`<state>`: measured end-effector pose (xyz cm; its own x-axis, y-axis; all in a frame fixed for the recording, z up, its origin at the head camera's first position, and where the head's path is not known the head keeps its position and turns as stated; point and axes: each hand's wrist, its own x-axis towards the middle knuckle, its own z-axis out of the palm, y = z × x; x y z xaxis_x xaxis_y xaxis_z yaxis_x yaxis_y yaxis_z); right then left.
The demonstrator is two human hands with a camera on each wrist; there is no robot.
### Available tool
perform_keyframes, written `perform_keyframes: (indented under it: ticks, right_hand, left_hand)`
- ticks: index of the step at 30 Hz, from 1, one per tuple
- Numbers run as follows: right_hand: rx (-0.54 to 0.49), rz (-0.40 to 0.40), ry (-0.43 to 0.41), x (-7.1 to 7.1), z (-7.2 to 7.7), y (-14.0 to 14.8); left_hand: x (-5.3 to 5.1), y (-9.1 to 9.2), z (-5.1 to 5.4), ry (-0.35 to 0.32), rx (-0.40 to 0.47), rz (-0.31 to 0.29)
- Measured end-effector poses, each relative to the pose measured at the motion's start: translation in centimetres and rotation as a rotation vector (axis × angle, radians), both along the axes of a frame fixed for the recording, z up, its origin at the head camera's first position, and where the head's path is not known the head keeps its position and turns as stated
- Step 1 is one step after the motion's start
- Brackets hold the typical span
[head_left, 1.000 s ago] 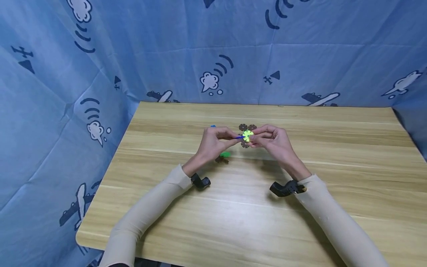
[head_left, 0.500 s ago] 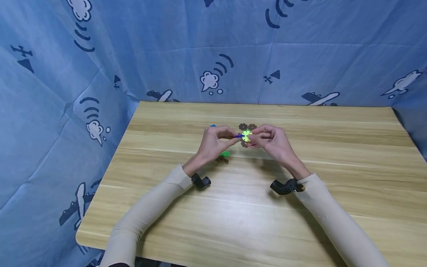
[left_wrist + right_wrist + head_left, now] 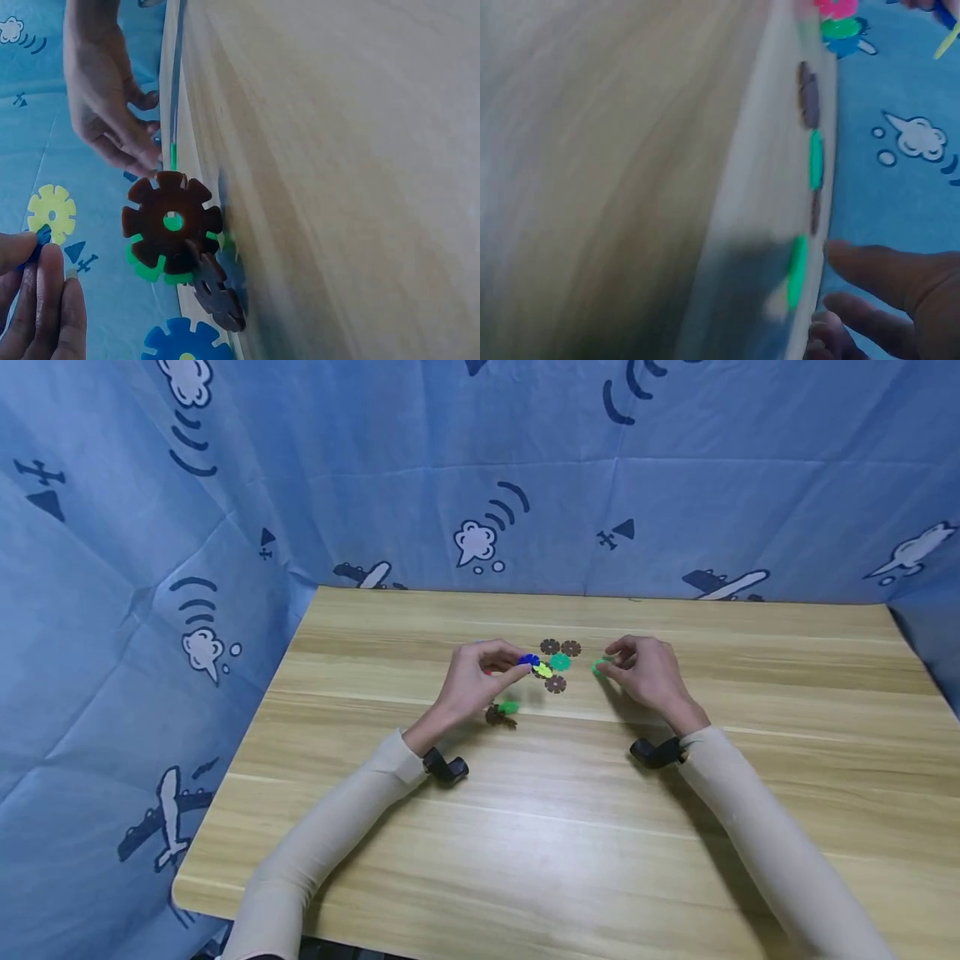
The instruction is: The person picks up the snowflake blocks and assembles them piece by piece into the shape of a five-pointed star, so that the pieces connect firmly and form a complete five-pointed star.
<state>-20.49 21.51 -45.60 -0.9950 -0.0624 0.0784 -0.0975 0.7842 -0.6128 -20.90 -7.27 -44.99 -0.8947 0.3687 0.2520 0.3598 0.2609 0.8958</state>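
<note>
Fingers (image 3: 49, 300) of the left hand (image 3: 463, 681): closed in a pinch, thumb against fingertips, on a blue slotted disc (image 3: 529, 660). A yellow slotted disc (image 3: 543, 670) is joined to it, set at 4 o'clock of the blue in the head view; both are held above the tabletop.

Right hand (image 3: 652, 672): thumb and fingers are bent loosely and parted, a gap being shown between them in the right wrist view. At their tips, 9 o'clock of the hand, a loose green disc (image 3: 798, 271) is seen edge-on at the tabletop; whether it is touched cannot be told.

Between the hands: a second green disc (image 3: 560, 662) is laid flat on the wood-grain table (image 3: 480, 860), ringed by three brown discs (image 3: 555, 684) at 11, 1 and 6 o'clock.

At 5 o'clock of the left hand: a cluster of brown and green discs (image 3: 172, 195) is stood, one brown piece being angled against another.

Wrists: one black camera (image 3: 446, 768) is worn on each, by the pale sleeves (image 3: 352, 827).

Backdrop: blue printed cloth (image 3: 420, 427).
</note>
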Motion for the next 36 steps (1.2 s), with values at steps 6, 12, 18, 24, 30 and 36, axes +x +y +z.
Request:
perform_keyframes:
  ticks: [6, 12, 18, 24, 30, 36]
  right_hand:
    - [0.064, -0.008, -0.034, -0.4, -0.5, 0.3]
    - [-0.021, 0.001, -0.083, -0.3, -0.6, 0.4]
    - [-0.101, 0.043, -0.126, 0.2, -0.3, -0.1]
    - [-0.235, 0.06, -0.192, 1.0, 0.1, -0.9]
    - [-0.449, 0.079, -0.253, 1.8, 1.2, -1.9]
    - [-0.536, 0.107, -0.264, 2.3, 1.9, -2.5]
  left_hand:
    - [0.0, -0.1, 0.2, -0.017, -0.006, -0.007]
    - [0.0, 0.2, 0.4, -0.016, -0.025, -0.019]
    - [0.0, 0.3, 0.3, -0.005, -0.065, -0.044]
    - [0.1, 0.4, 0.1, 0.02, -0.073, -0.066]
    - [0.3, 0.6, 0.4, 0.043, -0.086, -0.085]
    - [0.4, 0.8, 0.4, 0.062, -0.098, -0.104]
